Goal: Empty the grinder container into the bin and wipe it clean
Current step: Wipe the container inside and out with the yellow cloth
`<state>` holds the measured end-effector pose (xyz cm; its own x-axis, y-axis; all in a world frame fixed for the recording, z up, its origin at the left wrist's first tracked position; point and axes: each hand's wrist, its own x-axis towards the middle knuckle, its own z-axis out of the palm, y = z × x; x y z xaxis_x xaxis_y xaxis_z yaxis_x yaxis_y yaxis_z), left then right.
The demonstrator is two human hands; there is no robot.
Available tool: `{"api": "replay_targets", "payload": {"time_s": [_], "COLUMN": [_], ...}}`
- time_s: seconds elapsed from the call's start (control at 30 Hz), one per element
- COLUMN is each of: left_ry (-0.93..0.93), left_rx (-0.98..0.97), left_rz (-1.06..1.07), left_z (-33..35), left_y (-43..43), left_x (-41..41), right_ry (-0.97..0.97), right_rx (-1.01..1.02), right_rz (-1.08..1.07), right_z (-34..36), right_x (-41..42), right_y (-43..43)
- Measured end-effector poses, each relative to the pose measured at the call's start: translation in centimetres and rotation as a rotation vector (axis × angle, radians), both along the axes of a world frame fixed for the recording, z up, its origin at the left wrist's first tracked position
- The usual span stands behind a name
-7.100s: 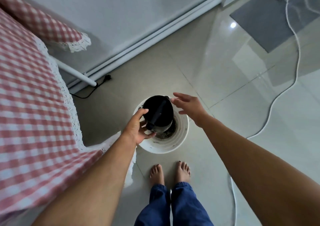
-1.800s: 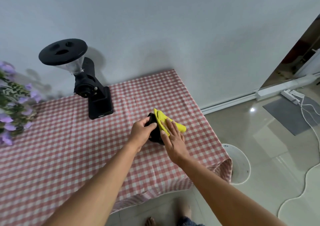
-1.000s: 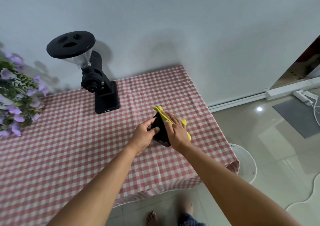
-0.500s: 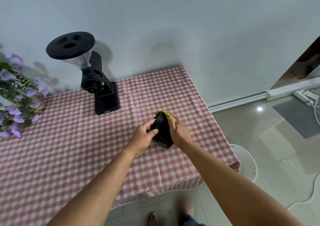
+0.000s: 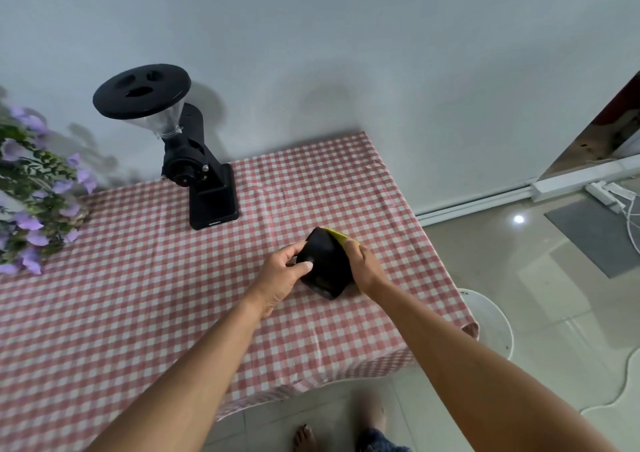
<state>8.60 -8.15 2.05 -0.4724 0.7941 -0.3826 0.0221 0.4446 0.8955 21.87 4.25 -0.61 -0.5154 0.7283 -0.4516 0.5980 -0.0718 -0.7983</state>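
Note:
The black grinder container (image 5: 325, 265) lies tilted on the red-checked tablecloth (image 5: 145, 278). My left hand (image 5: 282, 273) grips its left side with thumb and fingers. My right hand (image 5: 362, 266) holds a yellow cloth (image 5: 341, 237) against the container's right side; only a corner of the cloth shows past the fingers. The white bin (image 5: 490, 320) stands on the floor beyond the table's right corner, partly hidden by the cloth's edge.
A black coffee grinder (image 5: 194, 171) with a clear hopper and black lid stands at the back of the table by the wall. Purple flowers (image 5: 31, 191) crowd the left edge. A grey mat (image 5: 602, 233) and white cable (image 5: 623, 379) lie on the floor.
Earlier I held the container over the bin; it now lies on the table. Over the last second my right hand slid the yellow cloth round its right side, hiding most of the cloth.

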Motion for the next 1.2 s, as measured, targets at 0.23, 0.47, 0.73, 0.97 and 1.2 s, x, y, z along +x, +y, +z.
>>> {"api": "replay_targets", "payload": {"time_s": [0.23, 0.47, 0.73, 0.97, 1.2], "left_ry": [-0.021, -0.032, -0.055, -0.029, -0.097], "left_rx": [-0.054, -0.031, 0.023, 0.006, -0.124], "left_rz": [0.07, 0.227, 0.285, 0.25, 0.384], "left_z": [0.3, 0.0, -0.7, 0.0, 0.4], "left_y": [0.9, 1.6, 2.3, 2.9, 3.9], "left_x": [0.2, 0.0, 1.2, 1.0, 0.5], "right_ry": [0.167, 0.367, 0.332, 0.187, 0.088], "right_rx": [-0.297, -0.387, -0.201, -0.003, 0.359], "right_rz": [-0.201, -0.541, -0.239, 0.003, 0.316], "right_z": [0.5, 1.2, 2.9, 1.0, -0.4], "right_x": [1.2, 1.9, 1.5, 0.3, 0.1], "right_y": [-0.1, 2.7, 2.0, 0.8, -0.8]}}
